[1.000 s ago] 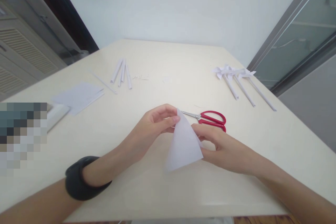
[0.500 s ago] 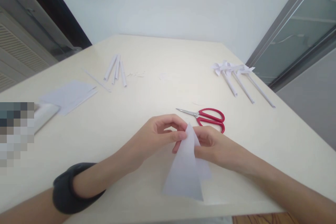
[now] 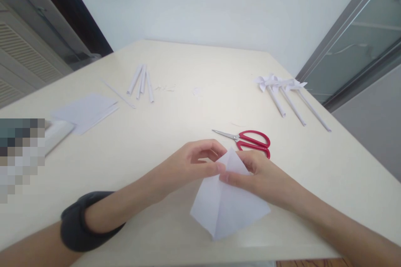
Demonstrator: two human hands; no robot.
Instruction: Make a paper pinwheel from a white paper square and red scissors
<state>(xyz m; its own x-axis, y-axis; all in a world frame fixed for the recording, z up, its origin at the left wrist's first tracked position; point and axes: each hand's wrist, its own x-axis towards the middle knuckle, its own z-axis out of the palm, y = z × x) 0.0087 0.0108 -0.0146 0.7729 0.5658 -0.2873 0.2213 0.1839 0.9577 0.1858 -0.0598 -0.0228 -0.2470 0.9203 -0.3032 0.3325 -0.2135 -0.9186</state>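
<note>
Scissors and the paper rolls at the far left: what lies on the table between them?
Head view: mostly bare table between the scissors and paper rolls, only tiny paper scraps.

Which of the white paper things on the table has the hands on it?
The creased white sheet nearest the camera, pinched by the left hand and right hand; the others lie untouched.

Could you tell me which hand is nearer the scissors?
Right. The right hand sits just below the scissors handles; the left hand is farther left.
</note>
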